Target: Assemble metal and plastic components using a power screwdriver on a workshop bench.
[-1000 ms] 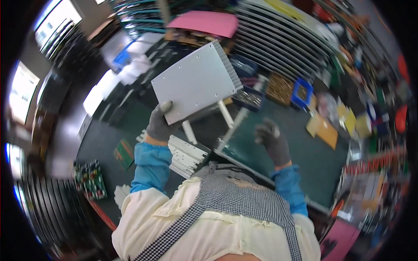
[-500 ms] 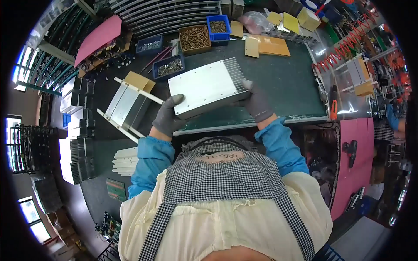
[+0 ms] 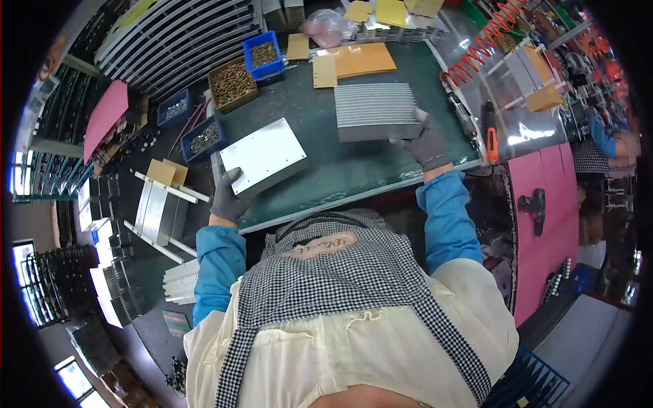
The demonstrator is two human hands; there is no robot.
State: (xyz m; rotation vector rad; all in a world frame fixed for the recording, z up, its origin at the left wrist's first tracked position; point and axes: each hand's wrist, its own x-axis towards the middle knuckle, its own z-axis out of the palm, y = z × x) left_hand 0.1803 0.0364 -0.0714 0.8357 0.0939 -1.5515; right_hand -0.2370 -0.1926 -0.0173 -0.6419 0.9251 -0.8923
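Note:
My gloved left hand (image 3: pixel 228 197) is closed on the near left corner of a flat-faced metal block (image 3: pixel 265 155), its thumb on top. The block's silver upper face carries small holes along its edges. To the right, my gloved right hand (image 3: pixel 428 144) grips the right end of a finned heat sink (image 3: pixel 376 107), whose parallel fins face up. A gap of green table lies between the two pieces. Both are over the green work table (image 3: pixel 326 173); whether the left block touches it I cannot tell.
Blue bins (image 3: pixel 264 58) and a brown box (image 3: pixel 232 85) hold small hardware at the back left. Yellow boards (image 3: pixel 357 61) lie at the back. An orange-and-black screwdriver (image 3: pixel 490 132) is by the right edge, below a red coiled hose (image 3: pixel 479 37). A metal assembly with white bars (image 3: pixel 160 211) stands left.
The flat-faced block and the finned heat sink, held together between both hands before, are now apart. My left hand has moved left with the block, my right hand right with the heat sink.

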